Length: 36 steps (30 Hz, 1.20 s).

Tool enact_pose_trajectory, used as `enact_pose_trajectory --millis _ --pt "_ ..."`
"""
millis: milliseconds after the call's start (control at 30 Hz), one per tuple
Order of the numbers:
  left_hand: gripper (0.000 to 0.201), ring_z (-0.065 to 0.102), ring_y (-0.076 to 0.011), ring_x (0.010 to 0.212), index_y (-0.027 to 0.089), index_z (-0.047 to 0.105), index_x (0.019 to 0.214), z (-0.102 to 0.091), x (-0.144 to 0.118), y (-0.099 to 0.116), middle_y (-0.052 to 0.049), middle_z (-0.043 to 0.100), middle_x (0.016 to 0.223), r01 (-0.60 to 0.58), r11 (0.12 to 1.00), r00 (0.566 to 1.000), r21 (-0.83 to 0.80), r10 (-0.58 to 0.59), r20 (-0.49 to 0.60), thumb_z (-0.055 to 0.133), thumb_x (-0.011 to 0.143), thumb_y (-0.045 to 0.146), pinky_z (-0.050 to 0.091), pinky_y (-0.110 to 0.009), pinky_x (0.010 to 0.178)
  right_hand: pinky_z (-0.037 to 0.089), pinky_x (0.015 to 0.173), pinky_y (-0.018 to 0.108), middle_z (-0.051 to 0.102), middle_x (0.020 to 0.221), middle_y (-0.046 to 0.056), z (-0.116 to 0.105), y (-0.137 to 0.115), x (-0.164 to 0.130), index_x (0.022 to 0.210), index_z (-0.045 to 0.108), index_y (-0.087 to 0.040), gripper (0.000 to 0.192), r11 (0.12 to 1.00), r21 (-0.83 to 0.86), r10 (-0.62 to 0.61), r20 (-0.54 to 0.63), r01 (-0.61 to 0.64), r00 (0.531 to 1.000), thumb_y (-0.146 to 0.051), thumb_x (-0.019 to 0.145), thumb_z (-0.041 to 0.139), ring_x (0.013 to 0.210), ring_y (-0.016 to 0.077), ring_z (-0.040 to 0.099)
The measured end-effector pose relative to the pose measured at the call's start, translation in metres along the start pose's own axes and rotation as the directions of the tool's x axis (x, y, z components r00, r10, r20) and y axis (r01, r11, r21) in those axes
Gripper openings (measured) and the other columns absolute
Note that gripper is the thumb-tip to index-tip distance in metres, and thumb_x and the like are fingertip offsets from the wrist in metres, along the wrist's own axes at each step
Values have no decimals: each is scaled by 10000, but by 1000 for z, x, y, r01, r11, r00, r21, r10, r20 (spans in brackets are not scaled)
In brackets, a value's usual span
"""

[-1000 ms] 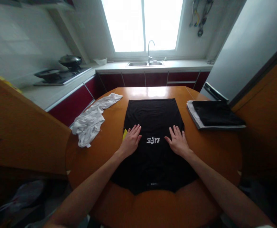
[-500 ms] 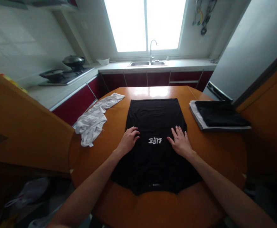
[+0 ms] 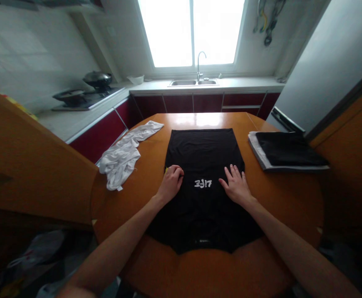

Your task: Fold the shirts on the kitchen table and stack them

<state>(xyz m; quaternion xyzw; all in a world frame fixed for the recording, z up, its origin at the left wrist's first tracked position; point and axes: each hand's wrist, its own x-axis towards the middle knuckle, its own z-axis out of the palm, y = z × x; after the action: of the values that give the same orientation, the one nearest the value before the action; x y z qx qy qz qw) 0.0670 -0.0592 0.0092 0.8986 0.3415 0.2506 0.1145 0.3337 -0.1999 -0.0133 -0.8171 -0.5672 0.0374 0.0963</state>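
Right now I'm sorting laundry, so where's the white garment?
The white garment lies crumpled at the table's left edge, left of the black shirt.

One head-worn camera is looking forward and down from above the near edge of the round wooden table (image 3: 280, 198), which is filling the lower centre of the frame. It is facing the window (image 3: 193, 33) and sink (image 3: 193, 82) at the top centre. Both forearms are entering from the bottom corners, close to the lens. No second view is sharing the scene.
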Motion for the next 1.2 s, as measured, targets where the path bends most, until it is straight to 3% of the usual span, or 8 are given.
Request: enact_pose_trajectory --millis 100,200,333,800,1200 --pt "298 471 -231 1356 202 576 1260 4 -1 2 -93 563 1389 -18 999 999 29 17 48 420 1007 229 356 -454 1165 107 1216 548 159 1668 177 -2 -3 -1 1566 332 -131 663 1000 1 6 -68 -5 998 -511 1024 335 1547 297 75" --pt "481 280 -266 1503 170 425 1482 11 -5 1 -106 413 1577 -53 992 981 112 31 191 384 1044 365 230 -527 1221 92 1225 529 127 1676 163 -3 -8 -3 1581 283 -110 661 1000 -1 -28 -127 28 991 -476 1032 315 1551 279 35" --pt "636 155 -282 1544 156 313 1568 19 -10 -4 -103 251 1653 -105 971 951 214 36 306 369 1038 502 163 -547 1235 90 1225 528 170 1666 168 0 -12 -5 1564 324 -88 677 998 -7 -67 -37 67 997 -500 1028 303 1548 280 79" --pt "662 137 -272 1548 219 268 1596 21 -9 -5 -69 210 1663 -107 962 953 252 27 303 326 1033 562 152 -541 1236 66 1225 521 185 1663 160 1 -14 -6 1569 320 -104 684 998 -13 -58 10 58 998 -522 1029 280 1547 271 99" --pt "589 160 -274 1543 266 245 1600 19 -8 -4 -68 256 1654 -101 975 975 199 56 217 310 1055 479 207 -557 1213 91 1227 526 166 1669 151 -2 -15 -5 1595 245 -124 685 996 77 -31 -17 32 999 -489 1021 323 1548 261 102"
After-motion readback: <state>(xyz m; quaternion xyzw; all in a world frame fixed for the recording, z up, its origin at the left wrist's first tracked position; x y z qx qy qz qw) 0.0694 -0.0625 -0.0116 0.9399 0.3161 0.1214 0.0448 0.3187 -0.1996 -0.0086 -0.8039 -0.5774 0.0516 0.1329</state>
